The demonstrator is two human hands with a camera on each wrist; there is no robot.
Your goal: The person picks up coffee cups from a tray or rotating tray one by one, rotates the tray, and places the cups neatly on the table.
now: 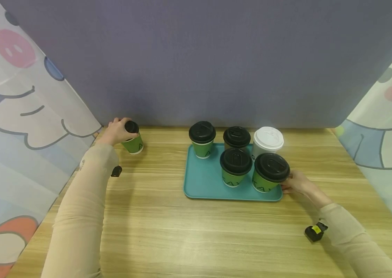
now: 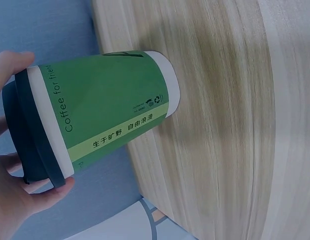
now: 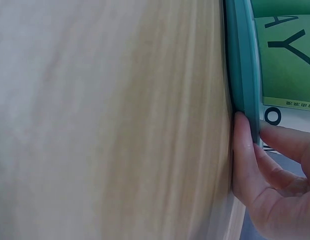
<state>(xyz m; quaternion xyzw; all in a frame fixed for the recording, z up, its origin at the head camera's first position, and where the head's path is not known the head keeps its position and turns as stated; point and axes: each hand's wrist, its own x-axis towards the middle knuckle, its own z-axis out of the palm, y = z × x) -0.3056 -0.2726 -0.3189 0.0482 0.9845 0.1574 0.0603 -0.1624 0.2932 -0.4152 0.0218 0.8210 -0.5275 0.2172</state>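
Observation:
At the back left of the table, my left hand (image 1: pixel 115 132) grips a green paper coffee cup (image 1: pixel 134 144) round its black lid (image 2: pixel 32 132). In the left wrist view the cup's white base (image 2: pixel 167 82) is at or near the wood; I cannot tell whether it touches. My right hand (image 1: pixel 297 183) pinches the right edge of a teal tray (image 1: pixel 203 189), fingers on both sides of the rim in the right wrist view. On the tray stand several lidded cups: a green one (image 1: pixel 232 179) at front middle, another green one (image 1: pixel 263 183) beside my right hand, and a white one (image 1: pixel 267 144) behind.
Also on the tray are a green cup (image 1: pixel 203 148) at the back left and a black-lidded cup (image 1: pixel 236 137) at the back middle, partly hidden. A grey panel (image 1: pixel 196 69) rises behind the wooden table (image 1: pixel 168 231). Patterned curtains (image 1: pixel 15 127) hang at the sides.

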